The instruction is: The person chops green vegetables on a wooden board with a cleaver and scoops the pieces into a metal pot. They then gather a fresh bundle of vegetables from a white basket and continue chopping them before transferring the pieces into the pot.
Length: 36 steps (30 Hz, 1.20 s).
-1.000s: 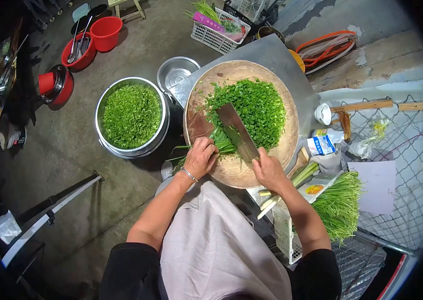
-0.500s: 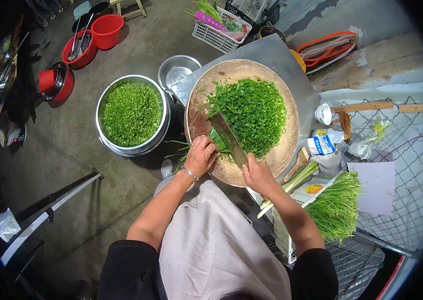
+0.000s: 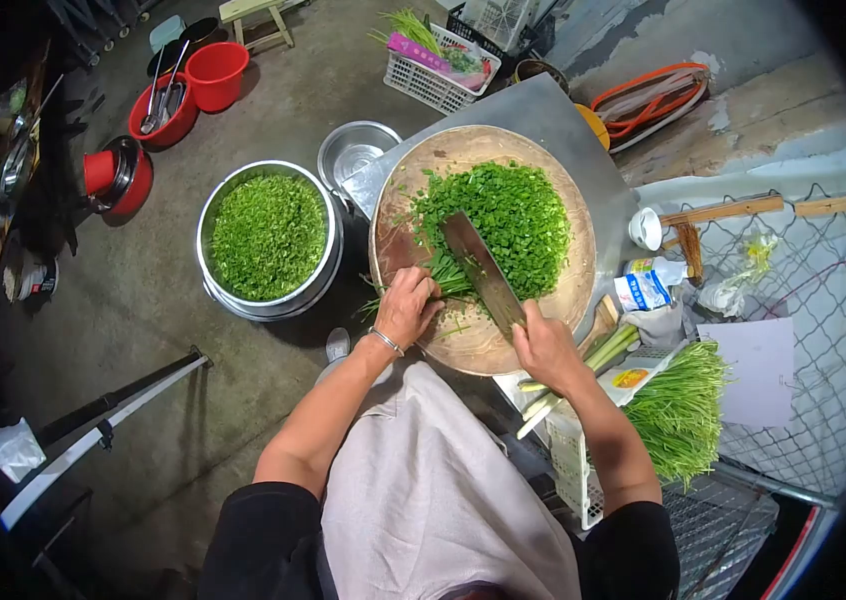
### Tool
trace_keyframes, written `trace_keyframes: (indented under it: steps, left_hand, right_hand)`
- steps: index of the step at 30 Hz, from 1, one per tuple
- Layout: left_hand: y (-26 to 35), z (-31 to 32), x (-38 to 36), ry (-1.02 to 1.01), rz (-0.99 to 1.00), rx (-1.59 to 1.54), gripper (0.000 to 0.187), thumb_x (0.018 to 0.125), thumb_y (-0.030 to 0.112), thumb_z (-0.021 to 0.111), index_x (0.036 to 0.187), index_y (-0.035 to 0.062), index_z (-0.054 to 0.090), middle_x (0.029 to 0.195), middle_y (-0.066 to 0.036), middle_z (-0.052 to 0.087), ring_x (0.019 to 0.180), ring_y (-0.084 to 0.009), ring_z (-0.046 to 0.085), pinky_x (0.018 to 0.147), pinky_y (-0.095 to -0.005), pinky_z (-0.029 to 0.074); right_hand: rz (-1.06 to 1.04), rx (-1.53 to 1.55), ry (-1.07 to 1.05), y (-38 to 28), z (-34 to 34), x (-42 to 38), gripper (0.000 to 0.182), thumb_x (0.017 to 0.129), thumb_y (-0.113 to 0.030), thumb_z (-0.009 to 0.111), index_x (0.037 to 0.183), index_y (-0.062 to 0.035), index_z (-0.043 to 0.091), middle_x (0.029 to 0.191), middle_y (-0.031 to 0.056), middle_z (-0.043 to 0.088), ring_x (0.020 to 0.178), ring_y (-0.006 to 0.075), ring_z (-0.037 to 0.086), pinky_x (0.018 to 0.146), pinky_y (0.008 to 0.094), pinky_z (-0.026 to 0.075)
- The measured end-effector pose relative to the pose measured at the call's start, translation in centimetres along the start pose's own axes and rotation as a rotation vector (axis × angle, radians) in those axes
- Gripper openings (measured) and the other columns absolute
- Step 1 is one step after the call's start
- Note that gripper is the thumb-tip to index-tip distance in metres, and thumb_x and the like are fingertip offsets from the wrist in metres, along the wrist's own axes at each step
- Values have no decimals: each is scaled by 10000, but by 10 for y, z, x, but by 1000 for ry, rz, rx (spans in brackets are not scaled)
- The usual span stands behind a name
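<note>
A round wooden chopping board (image 3: 415, 170) carries a broad heap of chopped greens (image 3: 503, 205). My left hand (image 3: 407, 308), a bracelet at its wrist, is closed over a small bunch of green chives (image 3: 453, 280) at the board's near left, pressing them down. In my right hand (image 3: 547, 350) is the handle of a cleaver (image 3: 484, 272). Its blade slants away to the left, between the chives and the heap. My left fingers hide part of the bunch.
Left of the board stands a metal pot (image 3: 200, 240) full of chopped greens, beside a metal basin (image 3: 334, 140). A crate of long chives (image 3: 678, 410), some pale stalks (image 3: 553, 405) and a white bowl (image 3: 645, 229) are at the right. Red tubs (image 3: 216, 72) stand farther back.
The cleaver and my right hand have shifted to the right, away from my left fingers. My left hand stays on the chives. The camera view has tilted slightly.
</note>
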<state>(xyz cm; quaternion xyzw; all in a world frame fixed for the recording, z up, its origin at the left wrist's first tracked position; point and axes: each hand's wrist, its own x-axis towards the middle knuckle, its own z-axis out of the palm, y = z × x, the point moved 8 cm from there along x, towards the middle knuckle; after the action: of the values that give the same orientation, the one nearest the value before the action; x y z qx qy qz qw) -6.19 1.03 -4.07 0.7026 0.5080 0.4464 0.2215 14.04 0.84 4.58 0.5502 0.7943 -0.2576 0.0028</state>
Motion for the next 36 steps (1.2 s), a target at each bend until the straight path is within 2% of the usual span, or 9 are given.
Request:
trace_keyframes:
  steps: [3, 4, 10, 12, 15, 19, 23, 31, 36]
  left_hand:
    - [-9, 15, -7, -33, 41, 35, 248, 733, 43, 800, 918, 62, 636, 966, -109, 600, 946, -344, 587, 842, -443, 483]
    - [-7, 16, -8, -44, 49, 66, 234, 738, 40, 794, 919, 65, 647, 957, -104, 607, 941, -338, 592, 841, -440, 484]
    - [8, -2, -7, 7, 91, 88, 223, 745, 6, 752, 951, 72, 694, 974, -83, 639, 959, -304, 607, 844, -431, 486]
    - [6, -3, -13, -15, 74, 84, 237, 724, -5, 731, 947, 66, 696, 994, -73, 644, 964, -297, 602, 856, -419, 482]
    - [0, 3, -16, 13, 80, 74, 242, 723, -13, 739, 947, 66, 695, 989, -77, 643, 955, -301, 606, 848, -417, 480]
    - [-3, 1, -15, 8, 44, 62, 233, 733, -13, 748, 941, 71, 689, 984, -81, 639, 952, -301, 607, 837, -420, 478]
    - [8, -3, -20, 10, 26, 41, 216, 741, -8, 755, 926, 72, 679, 984, -88, 634, 963, -303, 601, 835, -418, 480]
    - [11, 44, -8, -16, -12, -16, 220, 758, -41, 734, 945, 51, 667, 968, -103, 632, 954, -338, 595, 830, -419, 505]
    - [27, 11, -13, 38, 39, -20, 189, 758, -2, 729, 935, 40, 676, 976, -88, 618, 924, -314, 589, 816, -423, 498]
  right_hand:
    - [72, -59, -116, 14, 40, 7, 250, 968, -174, 547, 1097, 7, 433, 679, 280, 627, 673, 507, 640, 649, 614, 495]
    - [1, -69, -31, 10, 43, 11, 246, 973, -179, 537, 1097, 7, 433, 678, 279, 627, 656, 509, 635, 640, 609, 497]
    - [18, 37, 2, 7, 17, -5, 243, 978, -184, 529, 1091, 9, 433, 678, 285, 624, 656, 518, 626, 655, 618, 491]
    - [-13, -5, -48, 7, 33, -1, 250, 975, -181, 535, 1097, 14, 434, 677, 285, 623, 656, 518, 626, 654, 617, 490]
    - [-24, -17, -43, 11, 43, 1, 256, 975, -177, 535, 1104, 20, 436, 674, 282, 623, 653, 514, 629, 651, 611, 493]
    - [-11, 26, -62, -3, 19, -3, 246, 977, -173, 529, 1104, 18, 438, 678, 281, 627, 658, 510, 636, 649, 605, 498]
    - [-57, -13, -97, 12, 51, 2, 247, 981, -185, 528, 1105, 8, 439, 681, 281, 630, 662, 510, 638, 647, 605, 501]
    - [-36, -81, -35, 38, 34, 25, 260, 976, -205, 545, 1118, -15, 437, 700, 266, 642, 704, 502, 645, 659, 599, 500]
    - [-60, -52, -51, 14, 7, 4, 249, 968, -177, 547, 1111, -9, 433, 693, 270, 637, 704, 504, 644, 654, 597, 502]
